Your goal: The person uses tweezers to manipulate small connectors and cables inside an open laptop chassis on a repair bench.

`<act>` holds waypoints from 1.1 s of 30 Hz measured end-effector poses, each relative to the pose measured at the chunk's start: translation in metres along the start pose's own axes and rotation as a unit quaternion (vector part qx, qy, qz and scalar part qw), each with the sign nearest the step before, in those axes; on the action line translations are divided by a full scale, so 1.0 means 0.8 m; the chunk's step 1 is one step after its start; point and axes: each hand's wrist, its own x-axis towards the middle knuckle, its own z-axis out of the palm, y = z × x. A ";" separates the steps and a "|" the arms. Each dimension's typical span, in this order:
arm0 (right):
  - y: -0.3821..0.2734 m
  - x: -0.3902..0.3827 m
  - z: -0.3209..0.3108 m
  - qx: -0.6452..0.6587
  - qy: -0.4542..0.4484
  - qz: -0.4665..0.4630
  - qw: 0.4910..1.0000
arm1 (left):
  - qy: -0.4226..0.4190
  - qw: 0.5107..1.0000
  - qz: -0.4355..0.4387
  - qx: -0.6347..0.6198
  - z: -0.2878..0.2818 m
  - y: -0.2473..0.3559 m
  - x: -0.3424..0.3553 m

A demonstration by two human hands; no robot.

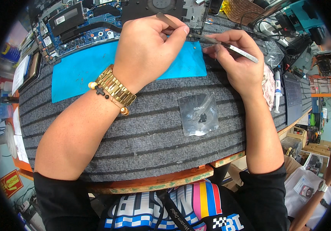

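My left hand (148,52) is closed, thumb and forefinger pinching a slim grey metal tool (166,19) whose exact kind I cannot make out. Between the fingers of my right hand (242,57) is a pair of metal tweezers (236,51), angled left toward my left fingertips. Both hands meet over the near edge of an opened laptop (92,36), with its blue circuit board and black fan (161,4) exposed. What the tips touch is too small to tell. Under the hands lies a bright blue mat (77,77) with a tiny screw-like dot near its right end.
A clear plastic bag (199,125) with a small black piece lies nearer me on the grey striped cloth (146,134). To the right are a syringe (277,90), a crumpled cloth and another laptop (291,96). A wicker basket (246,11) stands behind; another person's arm shows lower right.
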 end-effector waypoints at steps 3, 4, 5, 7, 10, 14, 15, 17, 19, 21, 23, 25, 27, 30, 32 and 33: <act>0.000 0.000 0.001 0.003 0.002 0.001 1.000 | -0.001 1.000 -0.002 -0.002 -0.001 0.001 0.000; 0.001 0.000 0.001 0.005 0.003 0.002 1.000 | -0.001 1.000 -0.001 0.000 -0.001 0.001 0.000; 0.000 0.000 0.001 0.004 0.003 0.002 1.000 | -0.001 1.000 -0.001 0.000 -0.001 0.001 0.000; 0.001 0.000 0.002 -0.007 0.006 -0.001 1.000 | 0.003 1.000 0.012 0.004 -0.001 0.000 0.000; 0.001 0.000 0.002 -0.019 0.001 -0.006 1.000 | 0.002 1.000 0.014 0.011 -0.001 0.001 0.001; 0.000 0.000 0.002 -0.022 0.002 -0.012 1.000 | -0.003 1.000 0.001 0.008 -0.001 0.003 0.000; 0.000 0.000 0.002 -0.019 0.003 -0.010 1.000 | -0.002 1.000 0.002 0.012 -0.001 0.004 0.000; 0.001 0.001 0.003 -0.016 0.004 -0.010 1.000 | 0.001 1.000 0.006 0.017 -0.002 0.004 0.002; 0.002 0.000 0.003 -0.019 0.005 -0.013 1.000 | -0.010 1.000 -0.012 0.023 -0.002 0.003 0.001; 0.000 0.001 0.003 -0.025 0.001 -0.019 1.000 | -0.008 1.000 -0.004 0.022 -0.002 0.003 0.003; -0.002 0.001 0.004 -0.055 -0.006 -0.017 0.998 | -0.007 1.000 0.001 0.022 -0.003 0.004 0.002; -0.002 0.001 0.003 -0.051 -0.002 -0.019 0.998 | -0.007 1.000 0.000 0.015 -0.002 0.005 0.003; -0.002 0.001 0.003 -0.048 0.003 -0.022 0.999 | -0.007 1.000 -0.001 0.017 -0.002 0.005 0.003; -0.003 -0.001 0.003 -0.021 0.010 -0.023 0.999 | -0.008 1.000 -0.004 0.021 -0.003 0.007 0.003; -0.002 -0.002 0.003 -0.016 0.013 -0.011 1.000 | -0.009 1.000 -0.007 0.023 -0.002 0.007 0.002; -0.002 -0.001 0.004 -0.016 0.012 -0.011 1.000 | -0.009 1.000 -0.008 0.018 -0.002 0.005 0.002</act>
